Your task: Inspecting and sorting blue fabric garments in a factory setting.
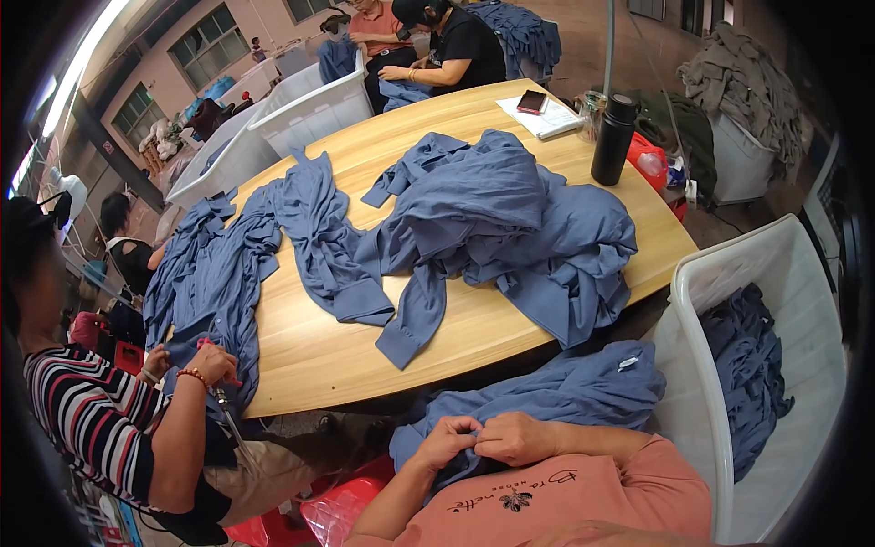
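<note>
A blue garment [565, 387], probably a long-sleeved shirt, lies bunched across my lap, with a small white label showing near its right end. My left hand [448, 442] and my right hand [518, 438] meet at its near edge. The fingers of both are closed, pinching a bit of the cloth between them. What lies exactly under the fingertips is too small to make out. In front of me a pile of blue shirts [483, 205] is heaped on the wooden table [314, 369], sleeves and cuffs hanging toward me.
A white bin [697, 337] of blue garments stands close on my right. On the left, a person in a striped shirt [96, 424] holds a red-handled tool over another shirt. A black bottle [614, 141] and a phone [532, 101] sit at the far right. Two people work beyond.
</note>
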### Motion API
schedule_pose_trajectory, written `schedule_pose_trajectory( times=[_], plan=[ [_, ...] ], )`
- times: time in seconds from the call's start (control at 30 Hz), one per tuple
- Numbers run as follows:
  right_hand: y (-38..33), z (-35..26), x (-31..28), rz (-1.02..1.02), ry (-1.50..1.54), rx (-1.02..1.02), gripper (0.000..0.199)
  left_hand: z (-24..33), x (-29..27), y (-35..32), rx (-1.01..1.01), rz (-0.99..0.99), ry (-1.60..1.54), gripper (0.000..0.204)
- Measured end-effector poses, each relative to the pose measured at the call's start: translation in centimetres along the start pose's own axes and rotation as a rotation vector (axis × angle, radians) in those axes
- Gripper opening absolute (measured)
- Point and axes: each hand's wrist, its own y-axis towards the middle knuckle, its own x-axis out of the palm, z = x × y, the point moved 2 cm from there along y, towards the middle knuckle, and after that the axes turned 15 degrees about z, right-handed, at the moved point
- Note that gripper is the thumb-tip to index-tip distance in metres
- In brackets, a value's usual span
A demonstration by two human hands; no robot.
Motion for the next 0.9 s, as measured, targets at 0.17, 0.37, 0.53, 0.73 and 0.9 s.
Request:
schedule_pose_trajectory(
  times=[0.17, 0.37, 0.53, 0.73, 0.9],
  plan=[
    [0.08, 0.4, -0.02, 0.024, -0.016, -0.009, 0.007, -0.03, 0.23, 0.13, -0.048, 0.006, -0.086, 0.007],
    [0.08, 0.54, -0.15, 0.058, -0.035, -0.04, 0.008, 0.27, 0.12, -0.02, -0.031, 0.003, -0.109, 0.008],
    [0.07, 0.54, -0.18, 0.07, -0.201, -0.073, 0.01, -0.08, -0.38, 0.12, 0.039, -0.002, -0.043, 0.01],
    [-0.31, 0.76, 0.12, 0.034, -0.239, -0.061, 0.011, -0.2, -0.45, 0.03, -0.023, 0.012, -0.099, 0.008],
    [-0.21, 0.53, -0.05, 0.01, -0.205, -0.088, 0.01, 0.0, -0.24, -0.27, -0.131, -0.011, -0.248, 0.004]
  ],
)
